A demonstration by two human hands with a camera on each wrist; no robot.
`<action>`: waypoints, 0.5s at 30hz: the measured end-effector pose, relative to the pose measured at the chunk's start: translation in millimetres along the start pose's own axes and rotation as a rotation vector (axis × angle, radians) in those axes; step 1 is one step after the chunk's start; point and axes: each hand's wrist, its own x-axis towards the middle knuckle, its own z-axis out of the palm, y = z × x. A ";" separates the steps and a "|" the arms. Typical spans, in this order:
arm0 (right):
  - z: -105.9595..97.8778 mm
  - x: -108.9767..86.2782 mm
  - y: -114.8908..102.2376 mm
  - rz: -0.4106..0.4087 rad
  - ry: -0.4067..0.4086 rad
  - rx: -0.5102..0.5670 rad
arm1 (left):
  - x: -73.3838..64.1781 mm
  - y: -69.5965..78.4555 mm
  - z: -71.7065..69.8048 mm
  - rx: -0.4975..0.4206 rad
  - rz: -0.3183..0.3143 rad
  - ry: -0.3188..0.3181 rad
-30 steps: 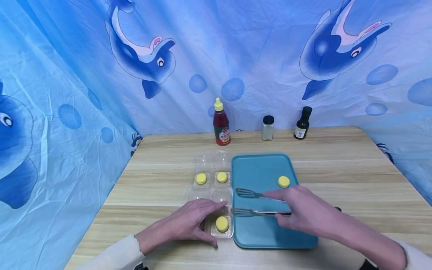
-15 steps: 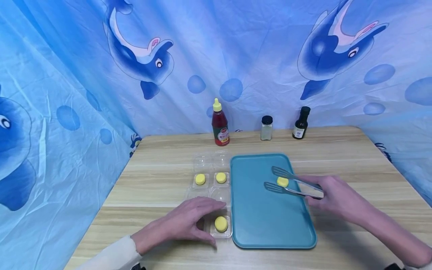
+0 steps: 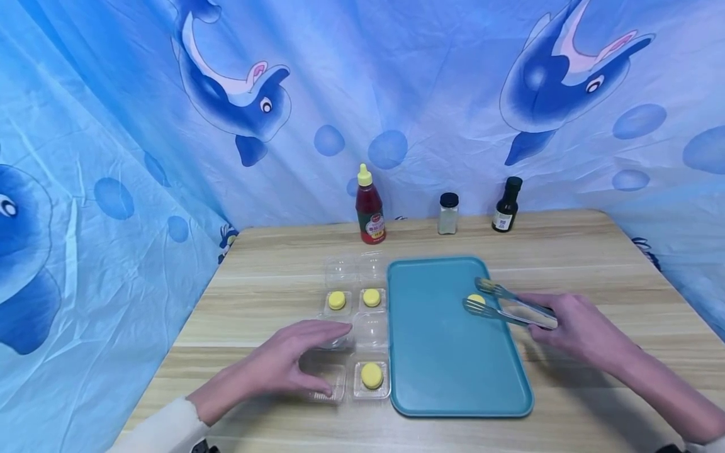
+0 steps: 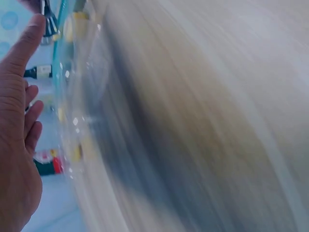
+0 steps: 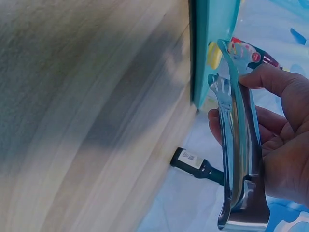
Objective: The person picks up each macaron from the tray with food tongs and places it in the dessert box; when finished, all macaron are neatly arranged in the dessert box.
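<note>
My right hand point(image 3: 583, 333) grips metal tongs point(image 3: 504, 314) over the right side of the teal tray point(image 3: 453, 377). The slotted tips of the tongs stand apart on either side of a yellow macaron point(image 3: 476, 298), which one tip partly covers; whether they touch it I cannot tell. In the right wrist view, my thumb and fingers press the tongs point(image 5: 248, 193) from both sides. My left hand point(image 3: 277, 358), thumb and fingers spread, hovers at the front-left clear plastic compartment point(image 3: 335, 384). Beside it, a yellow macaron point(image 3: 371, 375) sits in the front-right compartment.
Farther back, two yellow macarons point(image 3: 337, 300) sit in clear compartments with raised lids point(image 3: 370, 267). A red sauce bottle point(image 3: 370, 211), a black-capped jar point(image 3: 448, 215) and a dark bottle point(image 3: 506, 207) line the table's back edge. A dolphin-print curtain point(image 3: 453, 94) hangs behind.
My right hand has carried the tongs rightward and away across the tray to the yellow macaron. My left hand has shifted left, from the front-right compartment to the front-left one.
</note>
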 end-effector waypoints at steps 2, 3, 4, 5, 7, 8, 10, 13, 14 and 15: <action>0.8 0.0 2.0 0.003 0.006 -0.007 | -4.5 -3.5 -0.9 -0.001 0.004 0.014; 1.4 -0.1 2.6 0.004 0.012 -0.012 | -6.7 -5.1 -1.1 0.001 0.005 0.021; 2.1 -0.3 3.0 0.005 0.020 -0.018 | -8.7 -6.4 -1.2 0.003 0.008 0.028; 2.8 -0.6 3.2 0.004 0.030 -0.025 | -10.5 -7.5 -1.3 0.002 0.007 0.033; 3.8 -0.9 4.0 -0.004 0.047 -0.034 | -13.8 -9.2 -1.3 0.009 0.012 0.037; 4.3 -1.2 3.9 -0.005 0.050 -0.035 | -15.4 -9.9 -1.3 0.012 0.010 0.036; 4.7 -0.9 4.4 -0.004 0.045 -0.028 | -18.2 -10.7 -1.3 0.014 0.016 0.032; 5.0 -0.2 4.9 -0.001 0.030 -0.019 | -22.2 -11.8 -0.6 0.018 0.031 0.031; 5.2 0.0 4.9 0.001 0.027 -0.018 | -23.3 -12.1 -0.3 0.020 0.039 0.033; 5.3 0.2 5.0 0.003 0.024 -0.015 | -24.2 -12.3 0.2 0.020 0.047 0.033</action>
